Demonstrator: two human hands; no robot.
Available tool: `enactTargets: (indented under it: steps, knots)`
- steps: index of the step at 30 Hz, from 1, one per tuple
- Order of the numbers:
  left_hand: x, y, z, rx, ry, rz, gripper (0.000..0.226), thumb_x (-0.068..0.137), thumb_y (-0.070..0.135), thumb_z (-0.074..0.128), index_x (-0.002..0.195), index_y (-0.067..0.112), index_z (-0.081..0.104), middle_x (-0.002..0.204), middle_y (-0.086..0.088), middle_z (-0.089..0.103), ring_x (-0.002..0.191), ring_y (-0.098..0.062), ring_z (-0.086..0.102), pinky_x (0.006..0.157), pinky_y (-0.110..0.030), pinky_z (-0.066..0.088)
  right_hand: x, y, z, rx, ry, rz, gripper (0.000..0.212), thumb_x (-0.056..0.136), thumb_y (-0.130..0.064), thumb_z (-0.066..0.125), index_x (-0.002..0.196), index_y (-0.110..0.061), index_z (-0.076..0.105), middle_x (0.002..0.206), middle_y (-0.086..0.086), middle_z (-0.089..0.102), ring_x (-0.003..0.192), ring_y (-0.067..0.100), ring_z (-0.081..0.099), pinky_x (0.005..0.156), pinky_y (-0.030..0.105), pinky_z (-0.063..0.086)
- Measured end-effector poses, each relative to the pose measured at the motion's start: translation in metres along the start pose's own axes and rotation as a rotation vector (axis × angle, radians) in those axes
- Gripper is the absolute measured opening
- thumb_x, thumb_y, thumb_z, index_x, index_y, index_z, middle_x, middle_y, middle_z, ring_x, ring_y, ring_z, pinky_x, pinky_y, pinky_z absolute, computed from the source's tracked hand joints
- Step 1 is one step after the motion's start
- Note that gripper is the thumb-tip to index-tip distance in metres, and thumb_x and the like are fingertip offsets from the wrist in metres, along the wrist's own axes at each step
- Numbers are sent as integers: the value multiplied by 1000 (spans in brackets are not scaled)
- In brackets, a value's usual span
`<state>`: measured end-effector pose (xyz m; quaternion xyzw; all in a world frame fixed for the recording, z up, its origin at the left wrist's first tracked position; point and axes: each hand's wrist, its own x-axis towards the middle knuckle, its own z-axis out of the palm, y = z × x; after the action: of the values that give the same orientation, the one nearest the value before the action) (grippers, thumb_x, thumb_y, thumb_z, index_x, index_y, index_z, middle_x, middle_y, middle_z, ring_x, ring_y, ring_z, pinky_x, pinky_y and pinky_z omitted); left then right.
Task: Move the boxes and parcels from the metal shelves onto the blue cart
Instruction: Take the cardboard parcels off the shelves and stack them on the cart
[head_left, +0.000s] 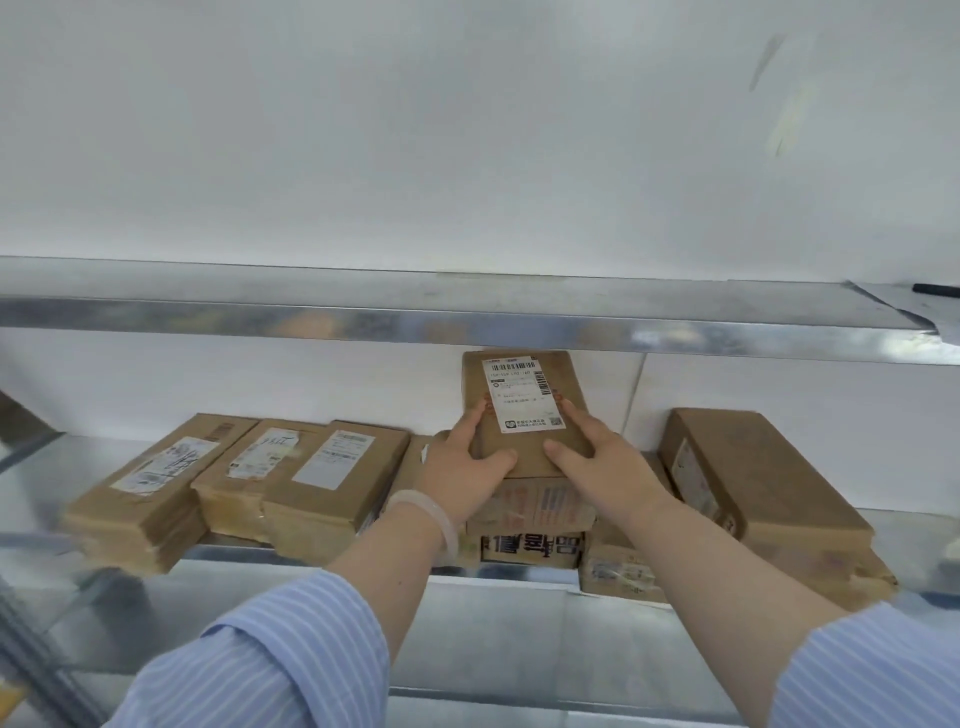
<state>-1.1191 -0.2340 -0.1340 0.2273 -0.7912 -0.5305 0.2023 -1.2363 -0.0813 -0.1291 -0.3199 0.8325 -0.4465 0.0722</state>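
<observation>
White wall backs the metal shelves, whose top level looks bare while the lower one holds a crowded row of brown parcels. Both hands clamp one labelled parcel atop a middle stack: left hand on its left edge, right hand on its right. Three parcels at left and a large box at right wait. With no blue cart in view, most work seems undone.

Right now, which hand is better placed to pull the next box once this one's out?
Probably left. Both hands grip the labelled box, but the left hand sits nearer the three boxes in a row; the right hand is closer only to one large box.
</observation>
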Motion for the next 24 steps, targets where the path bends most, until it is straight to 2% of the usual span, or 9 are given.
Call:
enactTargets:
  steps: [4,9,15,18,22,24]
  knots:
    - [-16,-23,-64,-8,54,-52,92,68,56,67,145,54,17,139,10,45,120,-15,49,97,-37,48,3,-39,54,-3,-77,-81,68,82,-60,55,144,-52,29,146,-13,43,129,11,43,104,29,37]
    - [-50,-59,-150,12,263,-49,93,65,54,66,146,49,21,138,14,49,120,-10,49,100,-35,46,3,-102,141,16,-188,-193,68,82,-60,52,144,-53,27,145,-12,43,128,11,43,106,38,39]
    - [-101,-110,-269,67,490,-111,84,79,47,69,147,45,20,127,26,40,114,-9,46,97,-25,40,-11,-186,261,36,-358,-327,67,87,-54,55,147,-50,25,150,-13,36,134,8,35,111,34,31]
    - [-134,-138,-329,94,557,-159,83,80,47,69,147,47,19,136,18,44,119,-8,47,99,-28,41,-24,-225,323,49,-459,-373,67,88,-54,55,147,-48,24,149,-15,37,132,4,36,109,33,33]
    - [-181,-170,-398,105,641,-205,83,82,43,68,148,46,18,139,15,45,117,-4,46,97,-25,41,-46,-274,404,81,-582,-423,67,88,-52,57,147,-47,26,150,-16,36,134,5,34,111,32,30]
    - [-205,-186,-428,99,686,-239,83,82,42,68,148,46,17,140,13,44,121,-7,47,102,-31,42,-57,-297,442,80,-639,-450,67,88,-50,57,148,-46,26,150,-15,36,134,6,34,112,34,30]
